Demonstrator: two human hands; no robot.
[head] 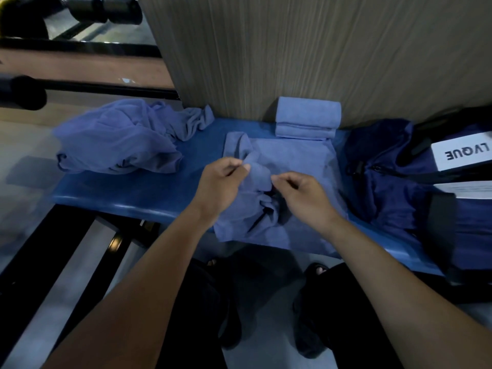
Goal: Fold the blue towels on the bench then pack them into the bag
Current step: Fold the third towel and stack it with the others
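Observation:
A blue towel [292, 155] lies spread and rumpled on the middle of the blue bench [133, 193]. My left hand [221, 182] pinches a raised fold of it near its left side. My right hand [300, 193] pinches the bunched cloth just to the right. A stack of folded blue towels [307, 118] stands behind it against the wall. A heap of unfolded blue towels [119, 139] lies on the bench's left end. The dark navy bag [386, 182] sits at the right end, slumped, with a white label.
A ribbed beige wall panel [292, 49] rises right behind the bench. Black gym bars and a weight rack [80, 86] run at the left. My feet in dark sandals [316, 270] stand on the grey floor below the bench's front edge.

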